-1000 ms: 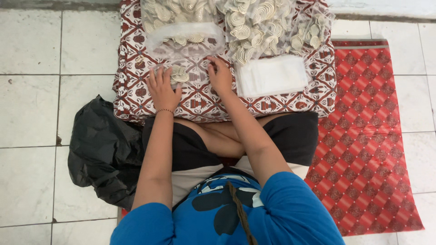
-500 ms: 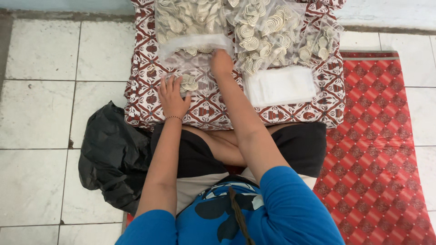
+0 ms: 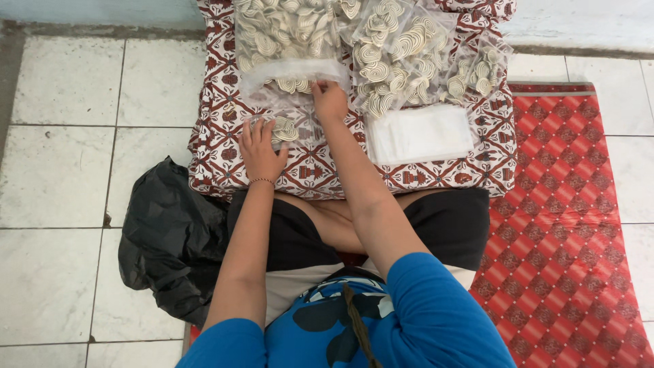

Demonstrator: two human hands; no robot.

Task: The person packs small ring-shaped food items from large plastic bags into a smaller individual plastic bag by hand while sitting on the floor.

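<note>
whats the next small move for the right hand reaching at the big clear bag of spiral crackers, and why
Probably pinch a few pale spiral crackers from the large clear plastic bag and carry them back to the small clear bag. The right hand is at the big bag's folded-open mouth, while the left hand lies on the small bag, which holds only a few crackers, on the red patterned cushion.

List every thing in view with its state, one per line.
left hand: flat on small bag
small bag: lying, partly filled
right hand: reaching at big bag's mouth
big bag: open, full of spiral snacks
empty bags: stacked flat
black bag: crumpled on floor
</note>
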